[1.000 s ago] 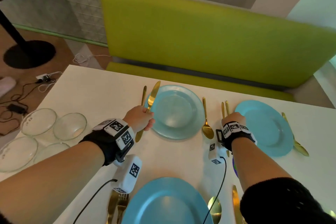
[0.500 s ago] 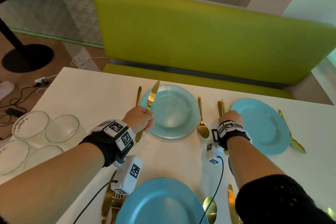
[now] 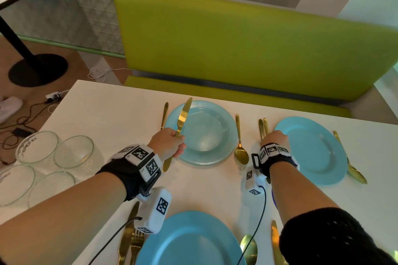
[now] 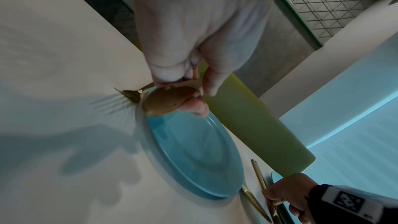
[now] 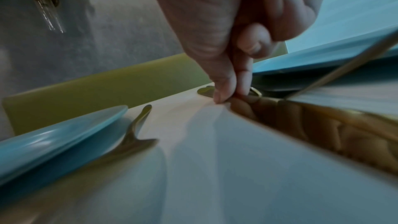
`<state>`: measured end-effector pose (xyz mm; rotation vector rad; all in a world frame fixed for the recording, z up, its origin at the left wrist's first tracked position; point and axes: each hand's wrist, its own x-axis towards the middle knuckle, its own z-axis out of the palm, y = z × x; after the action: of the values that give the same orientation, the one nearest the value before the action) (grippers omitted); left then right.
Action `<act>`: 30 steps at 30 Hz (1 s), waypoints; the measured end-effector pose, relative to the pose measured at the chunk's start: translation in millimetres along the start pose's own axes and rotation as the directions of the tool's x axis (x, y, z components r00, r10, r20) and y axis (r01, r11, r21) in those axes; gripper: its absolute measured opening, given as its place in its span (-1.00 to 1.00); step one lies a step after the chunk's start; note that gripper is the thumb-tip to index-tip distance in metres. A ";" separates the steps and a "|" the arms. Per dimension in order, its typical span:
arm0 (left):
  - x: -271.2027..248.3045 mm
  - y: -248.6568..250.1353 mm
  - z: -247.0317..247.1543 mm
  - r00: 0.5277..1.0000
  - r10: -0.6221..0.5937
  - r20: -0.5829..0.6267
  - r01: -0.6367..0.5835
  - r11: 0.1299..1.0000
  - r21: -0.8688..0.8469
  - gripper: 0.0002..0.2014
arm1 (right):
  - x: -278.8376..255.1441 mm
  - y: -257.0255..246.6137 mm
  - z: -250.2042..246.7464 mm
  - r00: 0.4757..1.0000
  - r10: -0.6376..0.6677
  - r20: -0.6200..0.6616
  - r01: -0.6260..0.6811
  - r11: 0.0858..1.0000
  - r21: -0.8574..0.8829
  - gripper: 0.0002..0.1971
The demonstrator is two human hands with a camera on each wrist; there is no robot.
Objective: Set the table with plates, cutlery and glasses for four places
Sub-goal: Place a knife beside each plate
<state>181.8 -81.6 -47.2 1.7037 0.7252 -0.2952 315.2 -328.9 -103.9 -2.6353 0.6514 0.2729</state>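
My left hand (image 3: 172,144) grips a gold knife (image 3: 183,114) by the handle, blade pointing away, over the left rim of the far-left pale blue plate (image 3: 206,135). In the left wrist view the hand (image 4: 193,94) holds the knife's handle end (image 4: 170,100) above that plate (image 4: 193,151). A gold fork (image 3: 164,114) lies left of the plate and a gold spoon (image 3: 240,148) right of it. My right hand (image 3: 274,140), fingers curled, pinches gold cutlery (image 3: 261,127) on the table left of the far-right blue plate (image 3: 312,153). The right wrist view shows thumb and finger (image 5: 232,94) on it.
Several glass bowls (image 3: 38,148) stand at the table's left edge. A near blue plate (image 3: 189,241) has a gold knife and fork (image 3: 129,236) on its left, a spoon (image 3: 248,247) and knife (image 3: 275,241) on its right. More gold cutlery (image 3: 351,163) lies right of the far-right plate. A green bench (image 3: 237,49) backs the table.
My left hand has drifted slightly right with the knife, further over the far-left plate's rim. The right hand stays on the cutlery beside the far-right plate.
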 end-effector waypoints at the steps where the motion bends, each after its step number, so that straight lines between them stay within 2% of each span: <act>1: 0.7 0.0 0.5 1.000 0.001 -0.002 -0.001 1.000 0.001 -0.82 | 5.1 0.4 1.6 1.000 -0.017 0.004 0.017 0.999 -0.038 -0.71; 2: 0.9 -0.3 0.7 1.000 -0.001 -0.005 0.001 1.000 0.004 -0.82 | 2.7 -0.6 -0.1 1.000 -0.019 0.022 0.019 1.000 -0.003 -0.69; 3: 1.4 -1.0 1.0 1.000 -0.005 -0.007 0.005 1.000 0.005 -0.82 | 3.6 -0.1 0.5 0.999 -0.041 0.033 0.042 0.998 -0.041 -0.69; 8: 1.7 -4.2 2.4 1.000 -0.021 -0.009 0.021 1.000 0.000 -0.84 | 7.5 2.2 1.7 0.997 -0.076 -0.018 0.074 0.992 -0.105 -0.83; 14: -2.8 -4.6 3.4 1.000 -0.028 0.004 0.028 1.000 -0.006 -0.79 | -4.9 -0.3 -12.6 0.995 -0.103 -0.001 0.102 0.986 -0.132 -0.79; 16: -5.6 -6.3 3.8 1.000 -0.018 0.004 0.018 0.998 0.063 -0.78 | -17.9 -7.9 -22.9 0.987 -0.161 0.011 0.161 0.975 -0.154 -0.71; 18: -10.3 -7.1 3.5 1.000 -0.002 0.001 0.002 0.989 0.146 -0.74 | -39.5 -18.0 -29.3 0.954 -0.298 0.018 0.297 0.944 -0.140 -0.72; 21: -19.9 -7.8 0.4 0.999 0.005 0.051 -0.015 0.979 0.203 -0.72 | -87.0 -28.7 -26.1 0.857 -0.512 0.062 0.515 0.857 -0.037 -0.75; 23: -27.1 -7.1 -3.0 0.992 -0.026 0.122 0.010 0.992 0.129 -0.86 | -122.1 -33.6 -18.4 0.747 -0.653 0.129 0.661 0.750 -0.027 -0.73; 24: -33.3 -6.7 -6.2 0.988 -0.035 0.151 0.024 0.997 0.075 -0.86 | -138.9 -35.5 -14.4 0.682 -0.714 0.159 0.726 0.687 -0.029 -0.72; 25: -38.0 -7.3 -9.9 0.983 -0.048 0.180 0.043 0.999 0.030 -0.73 | -153.9 -37.5 -8.9 0.619 -0.765 0.179 0.781 0.624 -0.034 -0.71; 26: -42.8 -8.6 -14.6 0.975 -0.050 0.215 0.050 0.999 0.005 -0.62 | -169.7 -39.4 -4.4 0.557 -0.812 0.175 0.828 0.559 -0.042 -0.72; 28: -52.0 -9.9 -23.9 0.965 -0.021 0.263 0.020 1.000 0.005 -0.53 | -194.3 -42.2 0.9 0.426 -0.902 0.069 0.904 0.422 -0.067 -0.80; 30: -61.9 -14.4 -39.3 0.956 0.015 0.293 -0.019 1.000 0.011 -0.49 | -215.4 -43.9 3.5 0.342 -0.939 -0.026 0.935 0.343 -0.091 -0.88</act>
<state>118.0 -61.8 -13.7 1.6324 0.4899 -0.5294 148.3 -205.5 -31.6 -2.5823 -0.9720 -0.1835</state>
